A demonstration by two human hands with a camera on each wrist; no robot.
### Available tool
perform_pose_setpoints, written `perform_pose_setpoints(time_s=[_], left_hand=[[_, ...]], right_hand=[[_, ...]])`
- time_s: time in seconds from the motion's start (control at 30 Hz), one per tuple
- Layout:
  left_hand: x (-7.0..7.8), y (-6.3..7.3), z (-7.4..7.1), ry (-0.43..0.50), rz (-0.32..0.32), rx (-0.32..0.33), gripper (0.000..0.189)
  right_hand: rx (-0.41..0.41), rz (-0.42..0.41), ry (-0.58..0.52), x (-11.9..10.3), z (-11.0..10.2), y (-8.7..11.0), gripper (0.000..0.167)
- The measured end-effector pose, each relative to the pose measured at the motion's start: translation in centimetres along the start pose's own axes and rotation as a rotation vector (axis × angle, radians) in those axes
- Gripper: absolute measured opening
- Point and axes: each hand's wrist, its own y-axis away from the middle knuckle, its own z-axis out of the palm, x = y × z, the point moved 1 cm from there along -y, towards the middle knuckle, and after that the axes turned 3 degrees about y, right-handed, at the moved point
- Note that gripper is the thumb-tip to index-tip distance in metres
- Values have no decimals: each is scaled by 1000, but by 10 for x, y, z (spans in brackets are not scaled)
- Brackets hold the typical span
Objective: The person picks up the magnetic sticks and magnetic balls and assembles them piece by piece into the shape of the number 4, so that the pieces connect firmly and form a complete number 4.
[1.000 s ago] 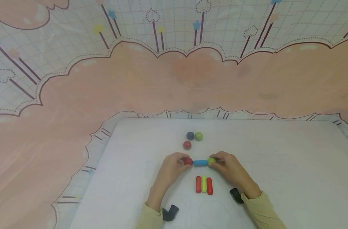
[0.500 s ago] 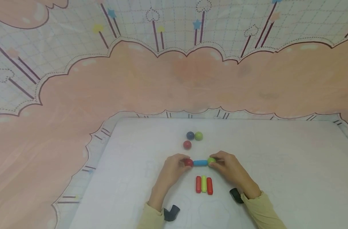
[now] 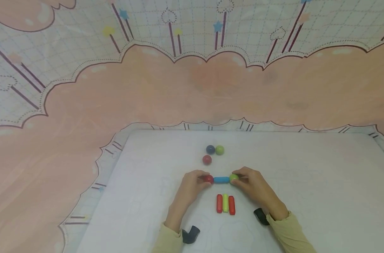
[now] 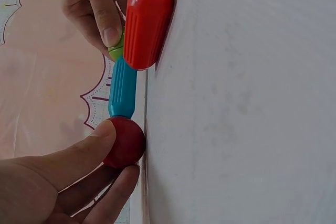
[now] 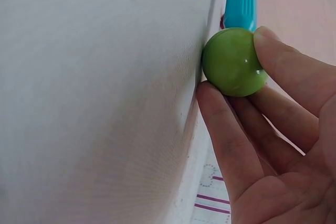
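Note:
A blue ridged rod (image 3: 222,180) lies crosswise on the white tabletop with a ball at each end. My left hand (image 3: 192,183) pinches the red ball (image 4: 126,142) at the rod's left end between thumb and fingers. At the other end, the green ball (image 5: 234,62) sits between the thumb and fingers of my right hand (image 3: 252,182). Both balls meet the rod's ends in the wrist views. Nearer to me lie a red rod (image 3: 219,203), a yellow-green rod (image 3: 225,203) and a second red rod (image 3: 231,205), side by side. One red rod shows a metallic disc on its end.
Beyond the hands sit a dark blue ball (image 3: 210,149), another green ball (image 3: 219,150) and another red ball (image 3: 207,160). Black straps or mounts (image 3: 191,234) show at both wrists. A patterned peach cloth (image 3: 179,95) lies past the tabletop's far edge.
My left hand has shifted slightly right, bringing the red ball against the blue rod's left end; a small gap showed there before. The right hand stays put with the green ball.

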Motion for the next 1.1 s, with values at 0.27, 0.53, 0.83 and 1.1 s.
perform_pose_setpoints(time_s=[0.27,0.53,0.83,1.1], left_hand=[[-3,0,0,26,0,1,36],[-3,-1,1,46,-22,-6,35],[-1,0,0,43,-44,-9,36],[-1,0,0,52,-44,-11,36]], right_hand=[[-3,3,1,-1,0,0,32],[-5,-18,3,0,-1,0,31],[-22,3,16,-1,-1,-1,32],[-42,51,19,-6,-2,-2,33]])
